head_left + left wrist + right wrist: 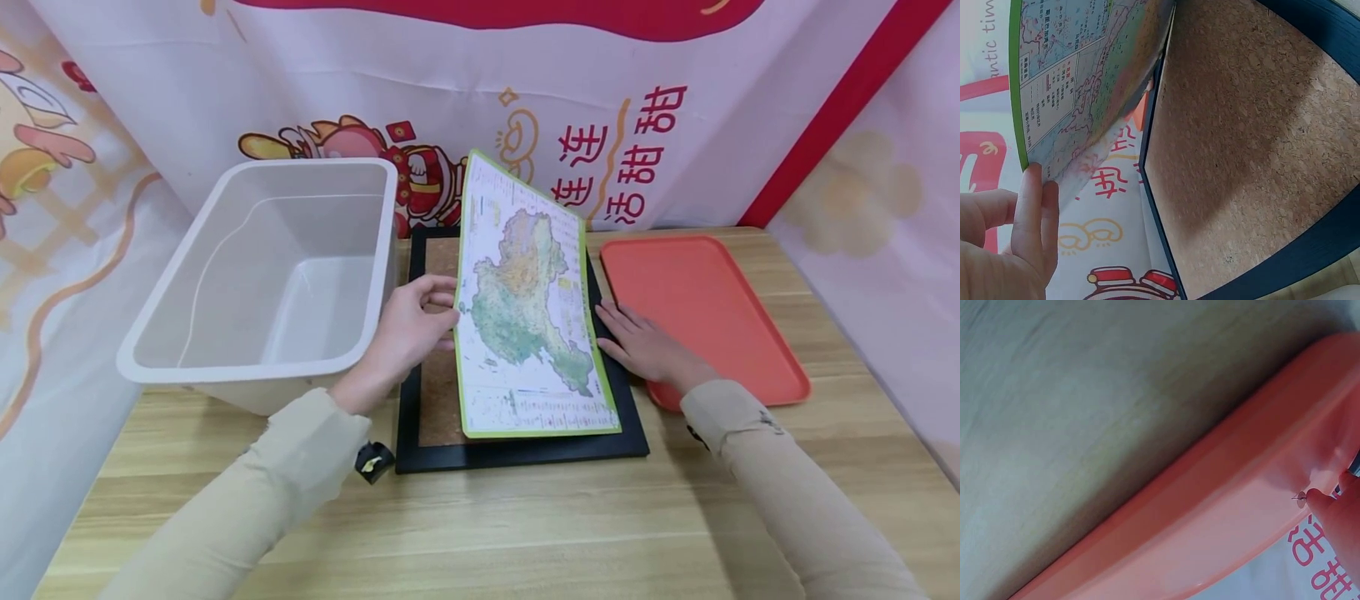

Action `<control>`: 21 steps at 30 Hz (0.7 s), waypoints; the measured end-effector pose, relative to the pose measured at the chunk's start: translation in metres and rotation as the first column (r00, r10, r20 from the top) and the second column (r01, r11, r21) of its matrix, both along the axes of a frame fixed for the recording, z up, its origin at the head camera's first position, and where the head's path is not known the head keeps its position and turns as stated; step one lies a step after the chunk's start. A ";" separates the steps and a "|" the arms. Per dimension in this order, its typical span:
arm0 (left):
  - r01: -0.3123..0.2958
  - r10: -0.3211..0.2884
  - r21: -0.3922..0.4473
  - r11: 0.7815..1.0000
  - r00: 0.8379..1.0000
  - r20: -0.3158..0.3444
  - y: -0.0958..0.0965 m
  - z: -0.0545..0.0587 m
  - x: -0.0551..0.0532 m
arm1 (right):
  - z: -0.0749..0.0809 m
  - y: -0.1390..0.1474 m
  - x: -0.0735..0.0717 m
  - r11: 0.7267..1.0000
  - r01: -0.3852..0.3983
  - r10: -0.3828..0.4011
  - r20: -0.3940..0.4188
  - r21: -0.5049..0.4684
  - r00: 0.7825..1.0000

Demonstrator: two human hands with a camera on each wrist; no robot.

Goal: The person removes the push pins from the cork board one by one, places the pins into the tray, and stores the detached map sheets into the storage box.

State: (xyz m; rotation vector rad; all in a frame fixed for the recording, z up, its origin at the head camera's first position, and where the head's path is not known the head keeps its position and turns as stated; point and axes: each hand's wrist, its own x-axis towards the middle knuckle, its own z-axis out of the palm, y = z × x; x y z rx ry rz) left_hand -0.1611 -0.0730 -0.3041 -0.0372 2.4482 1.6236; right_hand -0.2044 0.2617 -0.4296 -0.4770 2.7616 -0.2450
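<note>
A green-edged map (525, 308) stands partly raised over a black-framed cork board (440, 400). My left hand (416, 325) pinches the map's lifted left edge between thumb and fingers. In the left wrist view, the map's underside (1079, 81) is printed too, and bare cork (1247, 137) shows beneath. Along the board's right side, my right hand (648, 342) rests with fingers extended by the map's right edge. A small clear thumbtack (1300, 499) appears at a right fingertip in the right wrist view; whether it is held, I cannot tell.
A deep white bin (255, 367) stands left of the board. To the right lies a red tray (697, 300), partly under my right hand and wrist. A printed cloth (450, 75) hangs behind the wooden table (525, 525).
</note>
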 end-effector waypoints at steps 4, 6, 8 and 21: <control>-0.012 0.012 -0.005 1.000 1.000 -0.015 -0.005 0.001 -0.003 | -0.001 -0.001 -0.001 1.000 0.002 -0.002 -0.007 0.006 1.000; -0.008 0.008 -0.007 1.000 1.000 -0.018 -0.007 0.003 -0.003 | -0.003 0.000 -0.001 1.000 0.005 -0.005 -0.009 0.008 1.000; -0.001 0.001 -0.006 1.000 1.000 -0.017 -0.006 0.006 -0.003 | -0.003 0.000 -0.001 1.000 0.008 -0.008 -0.009 0.006 1.000; 0.015 -0.015 0.011 1.000 0.999 -0.053 -0.013 0.040 -0.002 | -0.003 0.001 -0.001 1.000 -0.006 0.006 -0.012 0.004 1.000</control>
